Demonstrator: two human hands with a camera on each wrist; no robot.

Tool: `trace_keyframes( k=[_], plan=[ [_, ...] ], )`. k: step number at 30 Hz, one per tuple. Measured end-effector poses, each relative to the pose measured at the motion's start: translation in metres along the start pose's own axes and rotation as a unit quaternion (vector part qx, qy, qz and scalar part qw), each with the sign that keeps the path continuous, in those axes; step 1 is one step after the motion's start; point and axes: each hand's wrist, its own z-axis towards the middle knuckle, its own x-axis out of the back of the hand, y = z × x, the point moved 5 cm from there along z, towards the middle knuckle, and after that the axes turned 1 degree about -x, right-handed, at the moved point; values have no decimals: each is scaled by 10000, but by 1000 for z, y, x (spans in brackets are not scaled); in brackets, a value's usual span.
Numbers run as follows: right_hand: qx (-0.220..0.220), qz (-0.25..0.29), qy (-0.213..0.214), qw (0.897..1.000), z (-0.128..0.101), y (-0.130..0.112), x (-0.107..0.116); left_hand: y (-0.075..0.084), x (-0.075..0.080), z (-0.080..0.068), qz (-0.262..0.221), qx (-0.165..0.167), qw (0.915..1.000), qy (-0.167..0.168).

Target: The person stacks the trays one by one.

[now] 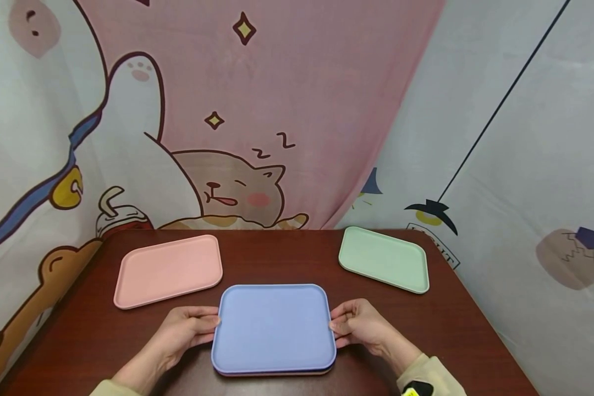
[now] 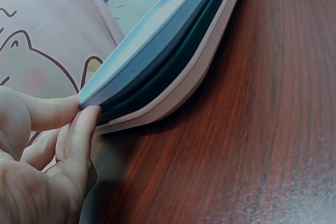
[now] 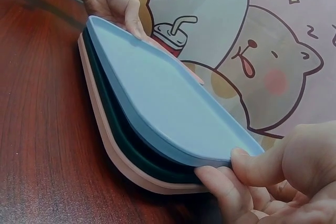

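A blue rectangular tray (image 1: 274, 327) tops a stack near the front of the table. Beneath it lie a dark green tray (image 3: 152, 166) and, lowest, a pale pink tray (image 3: 118, 156), both nearly hidden in the head view. My left hand (image 1: 185, 330) pinches the blue tray's left edge, thumb at the rim and fingers below it. On the opposite edge, my right hand (image 1: 361, 324) pinches the same tray likewise. In the right wrist view a narrow dark gap shows between the blue tray and the dark green one.
Toward the back left of the brown table (image 1: 277, 247) lies a pink tray (image 1: 170, 270), set at an angle. A light green tray (image 1: 383, 259) lies at the back right, also angled. A cartoon-printed curtain (image 1: 297, 82) hangs behind the table.
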Motion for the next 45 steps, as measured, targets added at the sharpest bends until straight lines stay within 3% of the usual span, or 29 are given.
trace_keyframes(
  k=[45],
  plan=[
    [45,-203,53,9998,3,5,3,-1,0,2,107,1,9999,61]
  ],
)
